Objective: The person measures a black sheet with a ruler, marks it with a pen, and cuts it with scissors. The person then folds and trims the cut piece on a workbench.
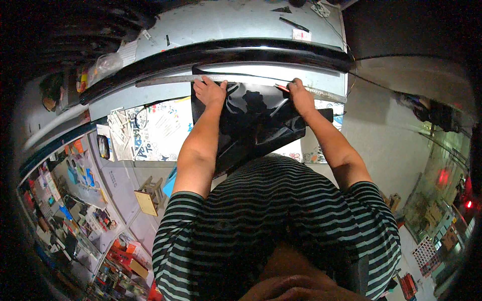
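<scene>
Black glossy sheet (256, 118) lies on the worktable in front of the person, near side of a long black roll (221, 51) that spans the pale table (211, 25) left to right. Near part of the sheet is creased and runs back toward the striped shirt (281, 200).

Left hand (210, 92): fingers spread, pressed flat at the long straightedge (163, 81), near the sheet's far left part. Right hand (301, 99): fingers closed round a slim red tool (282, 88), tip pointing left, by the sheet's far right side. Pen or cutter, cannot tell.

Progress, judged from the layout: straightedge is set across the far part and held down, tool is in hand. A dark line shows just beyond the straightedge; cut, mark or plain edge, too unclear to call. No separated piece of the sheet can be made out, so work along that line looks unfinished; how much remains, can't tell.

Around: white patterned panel (168, 120) under and left of the sheet, pile of pale strips (122, 133) farther left, small white box (301, 34) beyond the roll, yellow-topped stool (145, 196) near left.
</scene>
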The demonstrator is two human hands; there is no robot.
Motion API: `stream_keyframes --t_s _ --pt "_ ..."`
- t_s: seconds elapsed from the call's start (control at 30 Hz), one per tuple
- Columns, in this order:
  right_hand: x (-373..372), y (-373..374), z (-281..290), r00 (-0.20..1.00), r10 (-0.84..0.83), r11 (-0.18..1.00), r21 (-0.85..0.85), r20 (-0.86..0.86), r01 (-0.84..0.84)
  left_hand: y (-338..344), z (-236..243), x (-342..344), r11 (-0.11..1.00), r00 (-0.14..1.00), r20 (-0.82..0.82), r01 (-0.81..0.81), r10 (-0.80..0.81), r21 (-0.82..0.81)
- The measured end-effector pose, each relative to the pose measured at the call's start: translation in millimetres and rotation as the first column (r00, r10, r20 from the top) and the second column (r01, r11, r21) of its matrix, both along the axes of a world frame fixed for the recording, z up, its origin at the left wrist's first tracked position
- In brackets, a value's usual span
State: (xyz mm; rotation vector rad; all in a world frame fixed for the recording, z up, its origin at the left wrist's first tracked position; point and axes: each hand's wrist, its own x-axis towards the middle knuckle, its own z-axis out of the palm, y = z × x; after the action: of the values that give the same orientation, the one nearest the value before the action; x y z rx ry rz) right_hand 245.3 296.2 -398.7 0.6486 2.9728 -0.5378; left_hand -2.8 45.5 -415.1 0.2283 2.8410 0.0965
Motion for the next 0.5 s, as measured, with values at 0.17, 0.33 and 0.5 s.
stream_keyframes --t_s 0.17,0.33,0.5 --pt "5.5 -18.8 -3.7 0.994 0.081 0.997 -0.017 0.077 -0.080 0.4 -7.7 -2.7 1.000 1.000 -0.015 0.016 -0.016 -0.007" --pt "9.2 -24.8 -6.3 0.988 0.085 0.996 -0.003 0.131 -0.086 2.6 -4.1 0.5 1.000 1.000 -0.015 0.021 -0.021 -0.001" --pt "2.4 -21.2 -0.1 0.983 0.097 0.995 0.012 0.154 -0.100 7.3 7.7 -3.3 0.999 0.997 0.073 0.008 -0.004 -0.052"
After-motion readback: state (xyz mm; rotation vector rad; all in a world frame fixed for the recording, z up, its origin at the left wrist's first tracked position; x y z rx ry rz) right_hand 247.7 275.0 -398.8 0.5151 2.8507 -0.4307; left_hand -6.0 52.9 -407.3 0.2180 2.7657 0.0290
